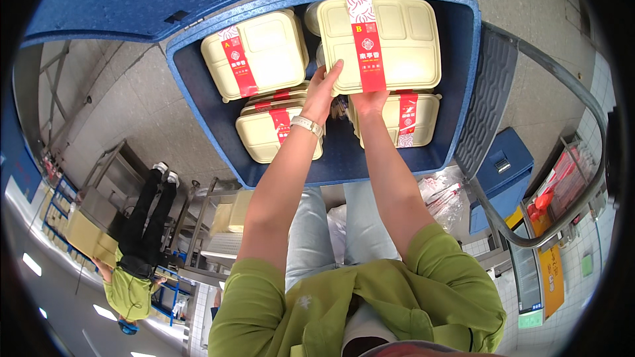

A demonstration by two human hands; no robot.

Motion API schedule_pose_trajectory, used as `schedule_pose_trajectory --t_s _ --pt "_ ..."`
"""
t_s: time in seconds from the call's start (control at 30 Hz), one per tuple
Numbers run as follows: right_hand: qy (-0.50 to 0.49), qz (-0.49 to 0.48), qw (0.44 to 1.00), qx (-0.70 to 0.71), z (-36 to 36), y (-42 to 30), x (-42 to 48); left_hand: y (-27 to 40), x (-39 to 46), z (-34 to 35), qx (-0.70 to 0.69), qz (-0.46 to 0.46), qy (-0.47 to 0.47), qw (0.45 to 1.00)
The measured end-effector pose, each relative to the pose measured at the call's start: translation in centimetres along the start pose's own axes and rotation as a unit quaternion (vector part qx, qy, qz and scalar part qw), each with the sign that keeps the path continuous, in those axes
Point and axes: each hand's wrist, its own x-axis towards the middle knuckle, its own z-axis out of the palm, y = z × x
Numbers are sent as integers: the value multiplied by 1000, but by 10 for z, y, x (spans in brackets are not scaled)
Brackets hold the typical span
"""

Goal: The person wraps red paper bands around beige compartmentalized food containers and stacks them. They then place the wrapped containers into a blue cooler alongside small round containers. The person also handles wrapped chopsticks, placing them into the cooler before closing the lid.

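Note:
My left hand (320, 99) grips the near left corner of a cream lidded meal box (409, 54), thumb on top. Under its near edge is my right hand (369, 103), its fingers hidden beneath the box. A red and white printed paper band (369, 54) wraps this box. It is held over the right part of a deep blue insulated box (198, 114). Inside, banded meal boxes lie at the far left (278, 54), in a tilted stack at the near left (255, 134) and at the near right (424, 119). Round containers (312, 19) show partly behind the held box.
The insulated box's blue lid (144, 0) stands open on the far side. On the right are a grey ribbed cart platform (488, 99) with a curved metal handle (598, 119) and a blue case (506, 163). Plastic bags (441, 193) lie nearby. A person (131, 282) holds cartons at left.

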Motion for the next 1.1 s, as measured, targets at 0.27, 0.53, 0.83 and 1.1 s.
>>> schedule_pose_trajectory --t_s 0.27,0.53,0.83,1.1 --pt "99 29 913 -395 37 -38 -116 -4 26 -33 238 75 59 967" --pt "-108 -528 677 -502 351 -222 -32 6 -112 -26 239 183 -106 948" --pt "-81 -326 842 -423 405 -233 -78 -106 -243 -92 151 103 70 981" --pt "-83 -206 878 -423 390 -217 -183 -49 -46 -17 242 251 150 925"
